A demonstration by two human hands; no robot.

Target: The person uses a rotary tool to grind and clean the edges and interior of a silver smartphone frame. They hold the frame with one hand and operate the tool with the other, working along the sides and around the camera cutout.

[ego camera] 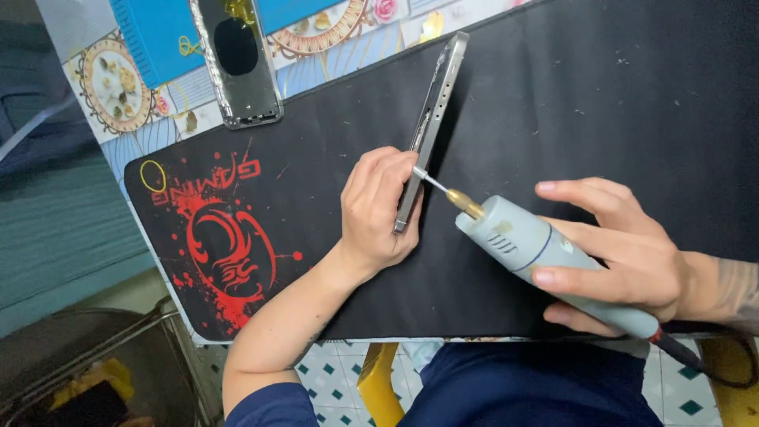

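Hands are both clamped: left hand (378, 207) steadies the thin, stiff, likely fragile phone frame (431, 126) on edge at frame centre, right hand (624, 253) grips the rotary tool (538, 253).

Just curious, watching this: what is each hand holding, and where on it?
The left hand steadies a phone frame on edge by its lower end; the right hand holds a grey rotary tool around its body.
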